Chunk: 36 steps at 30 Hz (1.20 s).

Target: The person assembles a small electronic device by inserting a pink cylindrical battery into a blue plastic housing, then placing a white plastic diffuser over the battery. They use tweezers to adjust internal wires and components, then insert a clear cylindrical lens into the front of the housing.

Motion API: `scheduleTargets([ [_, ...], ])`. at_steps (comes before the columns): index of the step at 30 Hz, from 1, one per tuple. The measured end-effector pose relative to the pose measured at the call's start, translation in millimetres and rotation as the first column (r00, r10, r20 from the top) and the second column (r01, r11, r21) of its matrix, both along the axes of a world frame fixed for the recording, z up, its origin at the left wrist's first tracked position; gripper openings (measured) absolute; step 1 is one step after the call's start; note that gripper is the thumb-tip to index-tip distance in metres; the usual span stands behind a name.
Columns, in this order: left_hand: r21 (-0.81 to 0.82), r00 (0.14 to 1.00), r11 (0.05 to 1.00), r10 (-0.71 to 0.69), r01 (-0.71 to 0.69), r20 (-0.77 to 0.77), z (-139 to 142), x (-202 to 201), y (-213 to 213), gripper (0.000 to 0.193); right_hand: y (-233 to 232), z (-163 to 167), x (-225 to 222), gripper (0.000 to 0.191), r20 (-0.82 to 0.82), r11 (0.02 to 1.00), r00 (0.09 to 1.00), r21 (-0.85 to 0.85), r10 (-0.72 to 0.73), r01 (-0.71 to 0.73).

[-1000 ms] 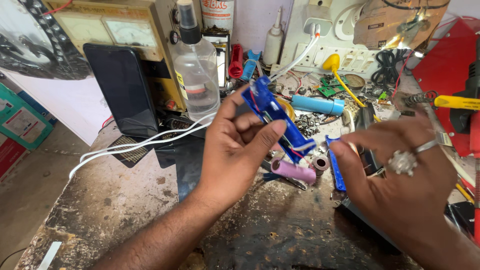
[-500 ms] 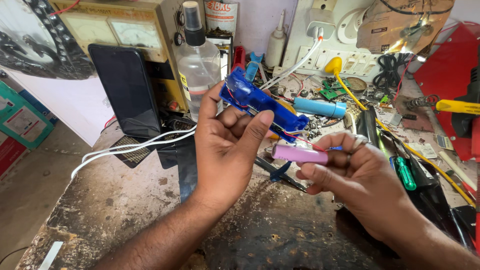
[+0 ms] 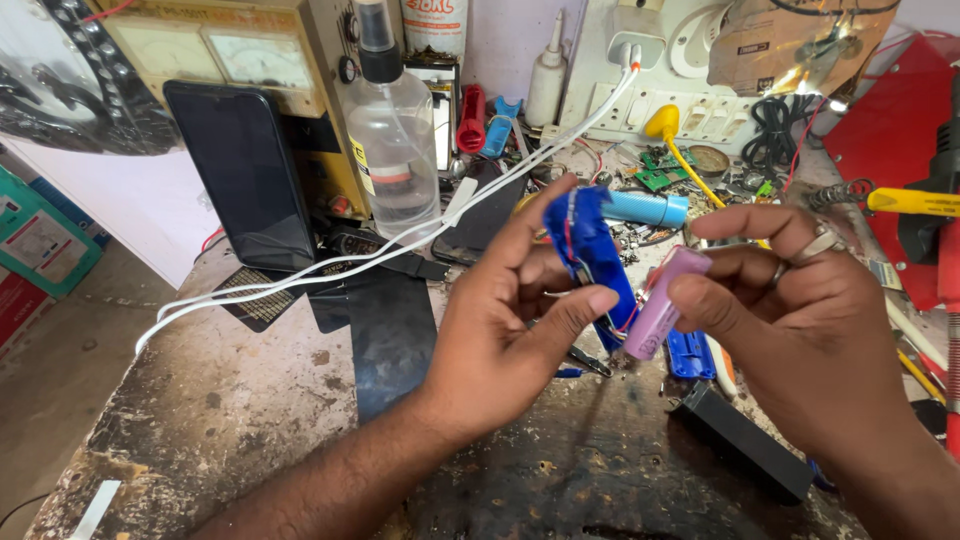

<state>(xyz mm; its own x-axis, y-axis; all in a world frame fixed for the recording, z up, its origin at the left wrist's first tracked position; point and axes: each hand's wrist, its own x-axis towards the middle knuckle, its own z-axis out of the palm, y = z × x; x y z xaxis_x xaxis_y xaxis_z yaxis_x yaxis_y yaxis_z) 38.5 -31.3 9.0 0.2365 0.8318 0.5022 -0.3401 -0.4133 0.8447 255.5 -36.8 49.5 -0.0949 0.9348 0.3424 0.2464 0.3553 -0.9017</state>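
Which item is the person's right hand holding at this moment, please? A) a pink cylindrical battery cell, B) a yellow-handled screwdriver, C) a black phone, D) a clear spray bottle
A: the right hand pinches a pink cylindrical battery cell beside the blue holder gripped by the left hand.
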Motion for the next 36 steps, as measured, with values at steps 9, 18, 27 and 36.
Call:
scheduleTargets([
  [9,-0.059,0.995,0.996,-0.063,0.059,-0.072,-7,-1,-9,0.083,-14,-3,-7,0.031,0.141,0.994,0.988,0.083,0.06,-0.073],
  [18,-0.265,0.996,0.964,-0.037,0.013,-0.086,-11,1,-8,0.086,-5,-5,-13,0.032,0.007,0.997,0.998,-0.036,0.065,-0.064],
  [27,-0.248,0.996,0.967,-0.078,0.063,-0.052,-12,-2,-11,0.084,-15,-10,-20,0.028,0.049,0.997,0.997,0.039,0.061,-0.063],
  [36,-0.222,0.993,0.97,-0.108,0.094,-0.052,-5,-13,-18,0.082,-10,-13,-24,0.027,-0.058,0.99,0.996,-0.119,0.062,-0.069],
])
